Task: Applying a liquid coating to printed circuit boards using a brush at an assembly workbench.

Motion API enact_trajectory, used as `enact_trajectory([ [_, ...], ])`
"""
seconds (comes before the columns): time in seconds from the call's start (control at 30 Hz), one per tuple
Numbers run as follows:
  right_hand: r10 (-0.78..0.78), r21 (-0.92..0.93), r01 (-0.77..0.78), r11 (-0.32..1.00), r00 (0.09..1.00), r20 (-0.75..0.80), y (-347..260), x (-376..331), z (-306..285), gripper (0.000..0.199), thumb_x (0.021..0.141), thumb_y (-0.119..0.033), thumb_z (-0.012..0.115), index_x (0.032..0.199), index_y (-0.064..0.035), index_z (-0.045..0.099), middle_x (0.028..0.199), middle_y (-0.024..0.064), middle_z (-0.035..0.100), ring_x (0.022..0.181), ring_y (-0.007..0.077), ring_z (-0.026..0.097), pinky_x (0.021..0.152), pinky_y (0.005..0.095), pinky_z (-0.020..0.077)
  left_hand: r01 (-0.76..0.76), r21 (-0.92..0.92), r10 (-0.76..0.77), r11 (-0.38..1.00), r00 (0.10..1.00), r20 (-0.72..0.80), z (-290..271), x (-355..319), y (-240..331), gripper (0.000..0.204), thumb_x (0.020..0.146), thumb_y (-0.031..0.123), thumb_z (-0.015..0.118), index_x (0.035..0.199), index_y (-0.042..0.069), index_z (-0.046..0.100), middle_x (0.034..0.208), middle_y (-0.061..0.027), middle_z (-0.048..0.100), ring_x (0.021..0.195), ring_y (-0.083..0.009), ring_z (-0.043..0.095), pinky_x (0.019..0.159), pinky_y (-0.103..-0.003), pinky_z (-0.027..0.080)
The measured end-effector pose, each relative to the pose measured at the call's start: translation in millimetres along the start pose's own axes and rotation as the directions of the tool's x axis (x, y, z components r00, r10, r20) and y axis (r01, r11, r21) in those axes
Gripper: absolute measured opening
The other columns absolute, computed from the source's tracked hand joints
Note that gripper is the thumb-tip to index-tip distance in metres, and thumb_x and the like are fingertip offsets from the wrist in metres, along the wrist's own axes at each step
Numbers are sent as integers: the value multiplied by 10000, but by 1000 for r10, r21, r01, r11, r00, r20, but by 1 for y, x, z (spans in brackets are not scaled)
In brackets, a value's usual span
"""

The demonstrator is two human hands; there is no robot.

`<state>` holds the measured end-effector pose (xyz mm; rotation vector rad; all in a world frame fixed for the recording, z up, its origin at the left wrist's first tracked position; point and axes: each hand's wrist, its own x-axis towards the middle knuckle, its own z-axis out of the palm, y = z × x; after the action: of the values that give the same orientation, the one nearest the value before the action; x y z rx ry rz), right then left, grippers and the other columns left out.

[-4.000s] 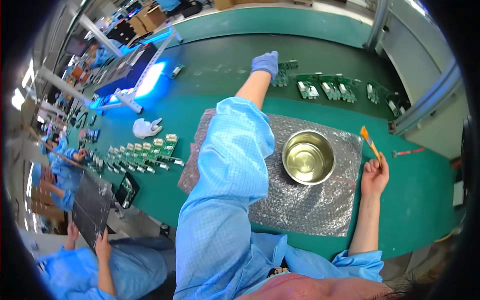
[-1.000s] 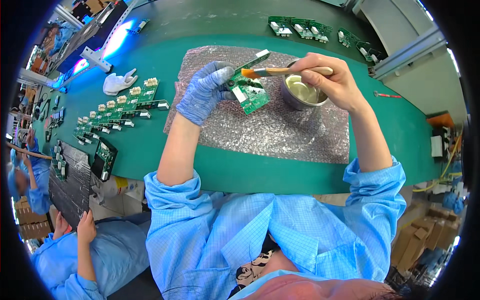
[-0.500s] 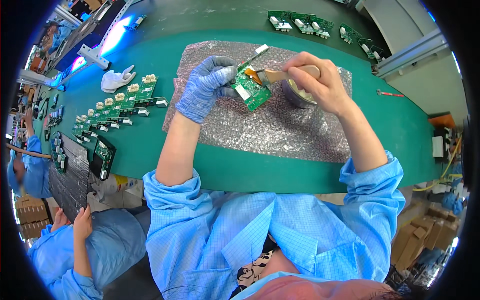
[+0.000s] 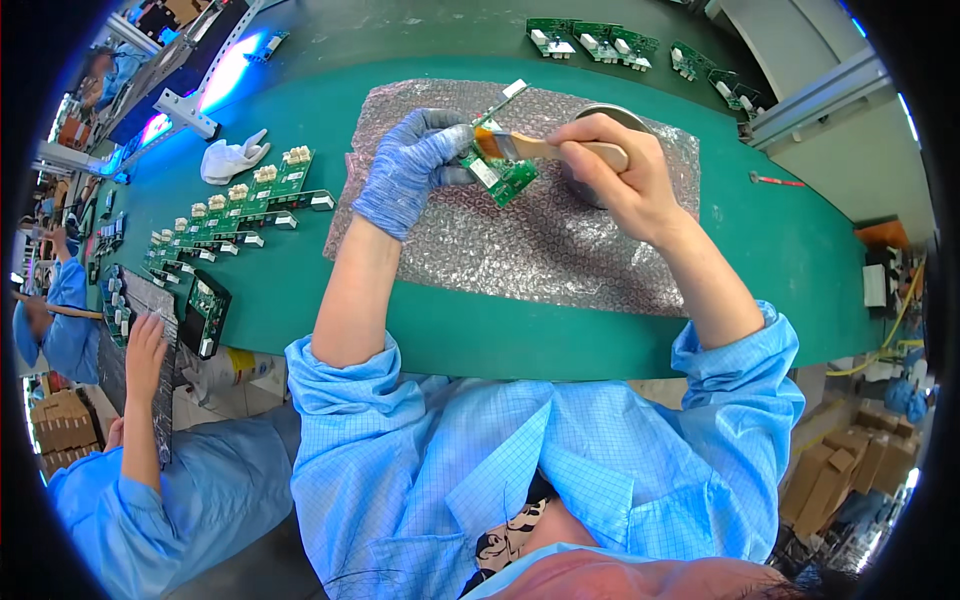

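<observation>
Circuit board point(image 4: 503, 172) pinched in gloved left hand point(image 4: 405, 170); right hand point(image 4: 625, 170) clamps brush point(image 4: 520, 147) at 3 o'clock — heavy strokes might bend connectors.

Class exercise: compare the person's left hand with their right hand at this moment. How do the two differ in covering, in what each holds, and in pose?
The left hand wears a blue glove; the right hand is bare. The left hand grips a green circuit board, tilted above the bubble wrap; the right hand holds a wooden-handled brush. The left hand's fingers curl around the board's edge; the right hand pinches the handle, bristles on the board. Both hover over the wrap.
</observation>
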<state>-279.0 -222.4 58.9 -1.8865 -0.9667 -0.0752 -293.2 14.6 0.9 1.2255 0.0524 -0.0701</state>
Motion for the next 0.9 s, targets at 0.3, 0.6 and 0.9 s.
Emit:
enact_trajectory([
  [0.3, 25, -137, -10, 990, 993, 112, 4, 0, 4, 147, 848, -143, 523, 873, -9, 578, 685, 55, 575, 644, 120, 547, 606, 249, 424, -4, -23, 3, 1000, 999, -45, 0, 1, -3, 258, 772, 156, 659, 963, 17, 555, 870, -76, 572, 780, -164, 598, 588, -270, 568],
  [0.6, 173, 153, -159, 975, 981, -87, 13, -2, -9, 153, 864, -160, 527, 897, -32, 604, 632, -11, 523, 571, 35, 459, 496, 175, 342, -17, 62, 17, 998, 1000, -5, 1, -1, -3, 251, 773, 141, 640, 979, 26, 553, 868, -79, 578, 783, -153, 597, 601, -276, 561],
  [0.9, 248, 233, -217, 948, 962, -116, 11, -20, -7, 154, 862, -172, 530, 886, -36, 598, 597, -7, 518, 534, 37, 464, 475, 182, 358, -47, -48, 45, 998, 998, -45, -2, 1, 0, 300, 772, 122, 642, 1017, 17, 501, 892, -91, 568, 781, -169, 599, 598, -268, 565],
])
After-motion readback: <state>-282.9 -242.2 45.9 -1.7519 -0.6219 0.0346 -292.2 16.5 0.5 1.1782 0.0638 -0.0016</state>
